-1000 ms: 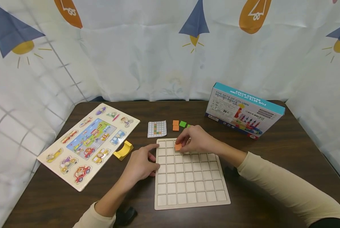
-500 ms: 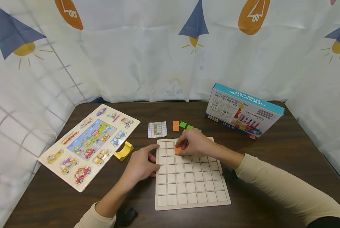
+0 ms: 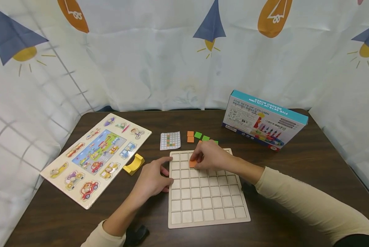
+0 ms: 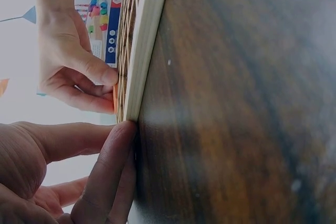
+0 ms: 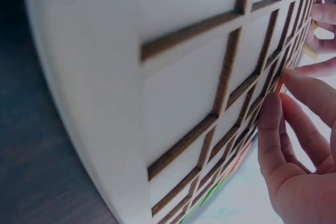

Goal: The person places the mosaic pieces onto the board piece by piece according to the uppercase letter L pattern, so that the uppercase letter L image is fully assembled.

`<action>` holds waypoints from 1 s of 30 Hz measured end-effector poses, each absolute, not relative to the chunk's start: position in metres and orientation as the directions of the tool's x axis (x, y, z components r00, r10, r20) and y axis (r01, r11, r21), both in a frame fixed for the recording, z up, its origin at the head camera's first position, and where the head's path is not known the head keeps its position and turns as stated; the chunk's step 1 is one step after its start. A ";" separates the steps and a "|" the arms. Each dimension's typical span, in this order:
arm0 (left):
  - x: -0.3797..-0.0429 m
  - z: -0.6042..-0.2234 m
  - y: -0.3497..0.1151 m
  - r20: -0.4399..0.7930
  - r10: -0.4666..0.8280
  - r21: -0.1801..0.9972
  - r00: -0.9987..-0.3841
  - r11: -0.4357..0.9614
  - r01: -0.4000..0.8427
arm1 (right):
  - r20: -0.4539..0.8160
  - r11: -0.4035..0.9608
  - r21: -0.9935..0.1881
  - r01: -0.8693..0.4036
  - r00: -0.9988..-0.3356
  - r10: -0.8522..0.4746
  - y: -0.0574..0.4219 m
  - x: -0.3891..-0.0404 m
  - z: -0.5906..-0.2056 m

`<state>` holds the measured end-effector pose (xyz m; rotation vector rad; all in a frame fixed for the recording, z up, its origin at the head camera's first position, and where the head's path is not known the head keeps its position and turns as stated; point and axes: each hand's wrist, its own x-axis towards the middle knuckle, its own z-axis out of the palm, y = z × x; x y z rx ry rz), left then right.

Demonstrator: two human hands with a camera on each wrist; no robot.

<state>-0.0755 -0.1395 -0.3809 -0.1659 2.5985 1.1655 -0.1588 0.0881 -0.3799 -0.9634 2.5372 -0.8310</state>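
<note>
A pale wooden grid board point(image 3: 209, 224) lies on the table in front of me in the head view. My right hand point(image 3: 213, 155) pinches a square orange tile point(image 3: 192, 164) at the third column from the left, around the second row from the far edge. The tile shows as a thin orange edge point(image 5: 279, 86) in the right wrist view; whether it sits fully in the cell cannot be told. My left hand point(image 3: 151, 176) touches the board's left edge with extended fingers, and the left wrist view shows its fingertips point(image 4: 124, 129) against the board's side.
Beyond the board lie a pattern card point(image 3: 170, 141), orange tiles point(image 3: 190, 136) and green tiles point(image 3: 198, 134), partly behind my right hand. A picture puzzle board point(image 3: 96, 161) and a yellow arch block point(image 3: 134, 164) are at left. A bead box point(image 3: 264, 120) stands at back right.
The right hand has slid the orange tile slightly toward me, from the first row to about the second. The left hand stays at the board's edge.
</note>
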 end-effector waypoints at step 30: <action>-0.077 -0.381 -0.139 -0.311 0.010 0.720 -0.950 0.655 -0.228 | -0.057 0.585 -0.642 -0.496 -0.730 -0.681 0.096 -0.163 -0.375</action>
